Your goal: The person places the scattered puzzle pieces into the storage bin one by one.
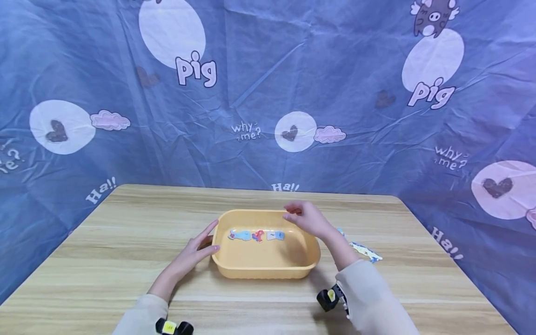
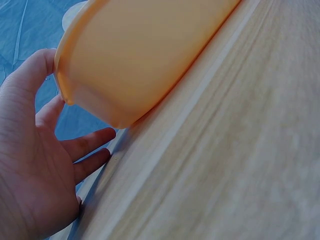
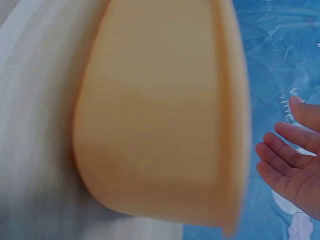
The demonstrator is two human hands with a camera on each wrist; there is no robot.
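Two hands in play, one yellow tub (image 1: 268, 273) on the table (image 1: 138, 232)! My left hand (image 1: 193, 251) has its fingers spread, touching the tub's left rim. My right hand (image 1: 307, 217) is over by the far right rim, fingers relaxed, grasping nothing! Three pieces lie in a row inside: one blue piece (image 1: 240, 236), one red piece (image 1: 258, 236), one blue-and-white piece (image 1: 275, 235). Beyond my right forearm, one yellow-and-blue strip (image 1: 366, 251) lies outside!

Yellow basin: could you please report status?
Left hand on left rim; right hand empty. Yellow basin on table, colourful pieces inside. Right hand partly hiding far rim.
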